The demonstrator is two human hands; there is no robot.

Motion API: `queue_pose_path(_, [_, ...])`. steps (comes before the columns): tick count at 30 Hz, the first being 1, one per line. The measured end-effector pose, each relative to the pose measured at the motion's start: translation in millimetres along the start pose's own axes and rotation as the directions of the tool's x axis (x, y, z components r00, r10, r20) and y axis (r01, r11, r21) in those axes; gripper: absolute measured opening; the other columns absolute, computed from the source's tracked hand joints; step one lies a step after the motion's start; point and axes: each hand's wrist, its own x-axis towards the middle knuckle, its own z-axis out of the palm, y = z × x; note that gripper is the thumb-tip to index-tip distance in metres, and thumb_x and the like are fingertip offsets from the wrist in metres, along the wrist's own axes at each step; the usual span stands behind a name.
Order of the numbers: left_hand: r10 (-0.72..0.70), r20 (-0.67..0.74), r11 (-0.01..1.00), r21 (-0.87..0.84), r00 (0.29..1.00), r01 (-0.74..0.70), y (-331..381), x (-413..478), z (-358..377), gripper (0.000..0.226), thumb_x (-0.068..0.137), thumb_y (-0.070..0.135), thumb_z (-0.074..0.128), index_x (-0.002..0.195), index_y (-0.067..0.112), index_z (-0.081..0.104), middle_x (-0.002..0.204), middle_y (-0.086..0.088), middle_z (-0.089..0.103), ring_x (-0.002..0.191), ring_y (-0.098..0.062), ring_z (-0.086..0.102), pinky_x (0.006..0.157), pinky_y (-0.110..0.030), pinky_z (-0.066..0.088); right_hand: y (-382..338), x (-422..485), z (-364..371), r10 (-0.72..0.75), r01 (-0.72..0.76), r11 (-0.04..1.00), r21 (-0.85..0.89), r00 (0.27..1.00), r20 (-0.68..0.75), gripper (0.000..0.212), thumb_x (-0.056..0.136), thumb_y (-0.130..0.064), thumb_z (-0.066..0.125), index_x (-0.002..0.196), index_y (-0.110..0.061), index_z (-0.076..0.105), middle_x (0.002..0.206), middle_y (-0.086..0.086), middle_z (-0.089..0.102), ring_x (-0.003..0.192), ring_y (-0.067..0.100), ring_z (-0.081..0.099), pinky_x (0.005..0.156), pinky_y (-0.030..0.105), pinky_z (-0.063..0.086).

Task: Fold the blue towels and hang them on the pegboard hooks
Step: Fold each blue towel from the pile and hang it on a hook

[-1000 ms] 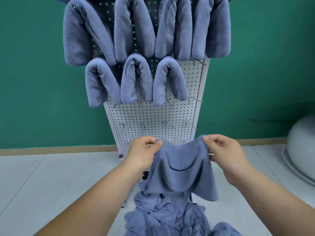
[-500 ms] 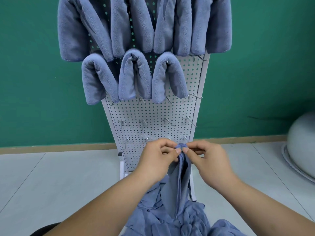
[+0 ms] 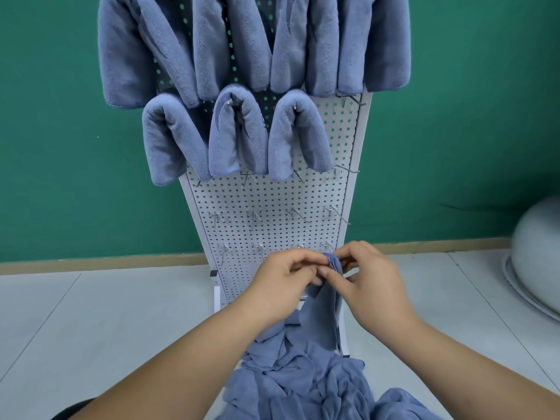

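Now in hand: one blue towel (image 3: 325,304), drawn narrow at its top edge and hanging down toward the heap below.
Left hand (image 3: 281,280): fingers curled; the towel's top edge is pinched at the fingertips.
Right hand (image 3: 372,283): the same edge is pinched between thumb and forefinger, just beside the left hand.
Heap of unfolded towels (image 3: 303,386): crumpled, low in view, directly under the hands; what carries it cannot be told.
Pegboard (image 3: 272,231): white, upright on the floor (image 3: 91,313), against a green wall.
Hung towels (image 3: 239,131): folded and draped over hooks in the upper rows, three in the lower of these rows.
Free hook (image 3: 345,169): bare wire, right of those three; more bare hooks are seen in the rows beneath.
Handling (judged): soft, light and limp. No shape will be kept unless the cloth is held. The plush pile should grip well and not slip.
Hold point (judged): matched corners at the top edge, layers pinched together, so the fold is not lost.
Risk (judged): loose layers may slide apart or snag on a wire hook.
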Motion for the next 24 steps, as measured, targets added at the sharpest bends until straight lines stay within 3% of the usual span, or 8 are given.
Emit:
queue_pose_path(2, [0.033,-0.058,0.999,0.036,0.998,-0.031,-5.5,4.1,-3.9,0.032,0.097,-0.005,0.061,0.103,0.022,0.078,0.089,0.002,0.079,0.082,-0.014,0.074,0.078,-0.024,0.059,0.7,2.6,-0.6,-0.005,0.005,1.000,0.011,1.000,-0.001,0.008,0.091,-0.027,0.079,0.092,-0.031,0.072,0.090,-0.018,0.065,0.088,0.005,0.065,0.072,0.029,0.057])
queue_pose_path(4, [0.028,-0.112,0.989,0.145,0.993,-0.011,-14.3,10.4,-10.4,0.029,0.095,0.006,0.067,0.101,0.033,0.075,0.086,-0.002,0.076,0.070,-0.018,0.069,0.078,-0.033,0.061,1.8,5.4,-2.7,0.004,-0.004,0.999,0.038,1.000,-0.005,0.006,0.094,-0.026,0.075,0.095,-0.031,0.073,0.093,-0.019,0.067,0.090,0.004,0.066,0.074,0.029,0.058])
queue_pose_path(8, [0.027,-0.072,0.925,0.380,0.997,0.002,-27.5,15.7,-24.0,0.029,0.091,0.024,0.077,0.112,0.043,0.068,0.079,0.007,0.070,0.057,-0.010,0.056,0.068,-0.027,0.052,3.6,12.1,-12.5,0.033,-0.031,0.994,0.105,0.999,-0.021,0.009,0.097,-0.024,0.072,0.098,-0.033,0.073,0.097,-0.019,0.070,0.093,0.004,0.068,0.075,0.025,0.057])
queue_pose_path(14, [0.070,-0.041,0.772,0.634,0.997,-0.028,-32.8,19.0,-33.2,0.018,0.091,0.041,0.079,0.106,0.037,0.070,0.087,0.009,0.065,0.079,-0.011,0.062,0.078,-0.032,0.054,5.4,19.3,-30.4,0.078,-0.062,0.985,0.163,0.992,-0.095,0.009,0.097,-0.026,0.074,0.096,-0.035,0.072,0.092,-0.020,0.074,0.088,0.002,0.069,0.072,0.008,0.048])
queue_pose_path(17, [0.081,-0.002,0.762,0.645,0.997,-0.060,-34.2,19.7,-33.8,0.019,0.090,0.044,0.078,0.106,0.037,0.070,0.092,0.011,0.063,0.085,-0.010,0.059,0.081,-0.033,0.053,5.6,21.8,-36.8,0.072,-0.054,0.977,0.205,0.994,-0.083,0.010,0.098,-0.025,0.073,0.096,-0.035,0.072,0.092,-0.021,0.074,0.087,0.004,0.069,0.073,0.009,0.049])
queue_pose_path(19, [0.115,0.008,0.708,0.701,0.993,-0.088,-33.0,19.3,-33.9,0.015,0.091,0.045,0.076,0.101,0.036,0.068,0.094,0.014,0.062,0.086,-0.009,0.057,0.077,-0.031,0.049,8.1,22.2,-40.1,0.049,-0.038,0.986,0.162,0.996,-0.069,0.010,0.097,-0.024,0.073,0.095,-0.033,0.073,0.092,-0.019,0.074,0.088,0.003,0.069,0.073,0.007,0.047])
queue_pose_path(22, [0.254,-0.047,0.557,0.824,0.966,-0.107,-22.8,20.2,-43.0,0.010,0.097,0.044,0.069,0.098,0.035,0.065,0.092,0.019,0.059,0.082,-0.007,0.054,0.069,-0.029,0.043,22.0,26.3,-47.7,0.041,-0.042,0.998,-0.051,0.999,-0.017,0.011,0.097,-0.023,0.074,0.091,-0.032,0.071,0.091,-0.018,0.072,0.086,-0.002,0.066,0.070,0.006,0.044])
queue_pose_path(24, [0.341,-0.090,0.545,0.830,0.936,-0.119,-15.2,22.5,-53.1,0.008,0.097,0.043,0.069,0.098,0.036,0.066,0.091,0.021,0.061,0.082,-0.006,0.057,0.071,-0.031,0.049,32.2,30.0,-51.8,0.075,-0.063,0.979,-0.196,0.996,0.056,0.016,0.095,-0.026,0.076,0.086,-0.036,0.068,0.087,-0.019,0.070,0.082,-0.006,0.064,0.068,0.008,0.042])
